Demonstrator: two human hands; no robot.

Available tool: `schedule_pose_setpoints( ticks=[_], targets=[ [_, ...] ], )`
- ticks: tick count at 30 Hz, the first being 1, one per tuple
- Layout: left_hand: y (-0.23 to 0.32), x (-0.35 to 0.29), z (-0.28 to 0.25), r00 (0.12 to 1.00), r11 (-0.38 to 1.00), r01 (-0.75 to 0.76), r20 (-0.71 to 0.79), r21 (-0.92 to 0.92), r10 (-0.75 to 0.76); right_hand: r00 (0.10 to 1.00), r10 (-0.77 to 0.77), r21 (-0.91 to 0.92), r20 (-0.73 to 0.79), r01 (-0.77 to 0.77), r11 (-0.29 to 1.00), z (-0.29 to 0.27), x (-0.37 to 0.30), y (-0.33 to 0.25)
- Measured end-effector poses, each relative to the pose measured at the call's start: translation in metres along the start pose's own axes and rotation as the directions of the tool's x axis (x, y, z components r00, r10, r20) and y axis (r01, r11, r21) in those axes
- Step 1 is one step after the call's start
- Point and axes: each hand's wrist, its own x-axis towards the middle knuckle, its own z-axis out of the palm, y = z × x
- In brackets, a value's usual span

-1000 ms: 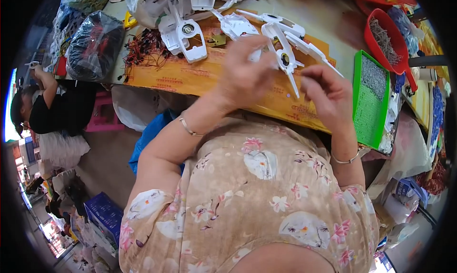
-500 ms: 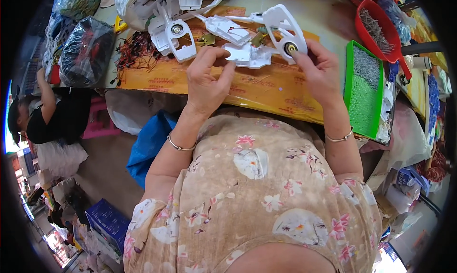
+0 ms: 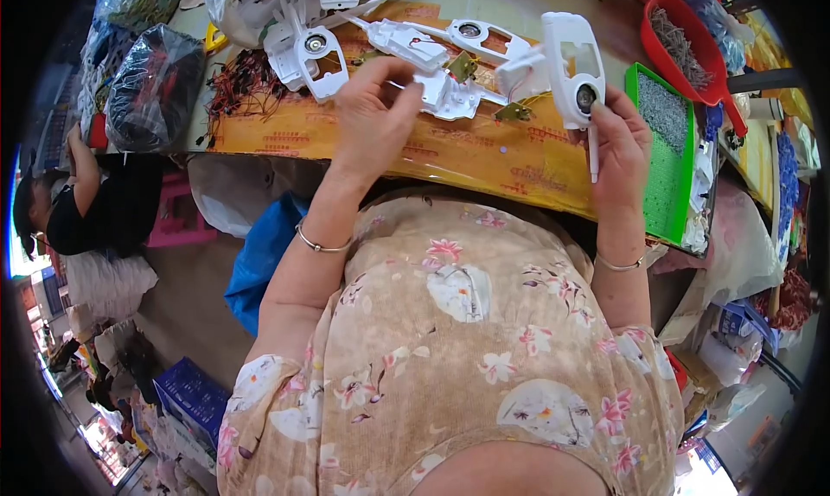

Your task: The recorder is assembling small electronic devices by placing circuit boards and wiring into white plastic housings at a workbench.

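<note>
My right hand grips a white plastic housing by its lower end, thumb beside a round dark disc set in it. The housing is upright above the table, with a window-like opening and a thin white stem pointing down. My left hand is raised at the near side of a white box-like part, thumb and forefinger bent and apart with nothing visible between them. Whether its fingertips touch that part I cannot tell. Small greenish circuit boards lie by the white parts. A similar white housing lies left.
Red and black wires are heaped on the left of the table. A green tray of small metal pieces and a red scoop of nails or pins are at right. A wrapped black bundle stands far left, near another person.
My right hand has moved right and turned the white housing upright, showing its stem. Another white housing with a disc now shows behind. My left hand has shifted slightly left.
</note>
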Motion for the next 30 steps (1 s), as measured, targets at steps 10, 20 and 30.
schedule_pose_setpoints(
  ticks=[10,20,30],
  targets=[
    [0.046,-0.011,0.038,0.906,0.908,0.192,0.423,-0.373,-0.018,0.949,0.206,0.284,0.240,-0.271,0.920,0.004,-0.001,0.003],
    [0.046,-0.023,0.040,0.947,0.860,0.219,0.312,-0.460,-0.074,0.922,-0.245,-0.611,0.299,0.382,0.693,0.049,-0.026,0.020],
    [0.013,-0.022,-0.011,0.907,0.804,0.419,0.241,-0.423,-0.346,0.959,-0.148,-0.691,0.242,0.278,0.668,0.027,-0.011,0.031]
  ],
)
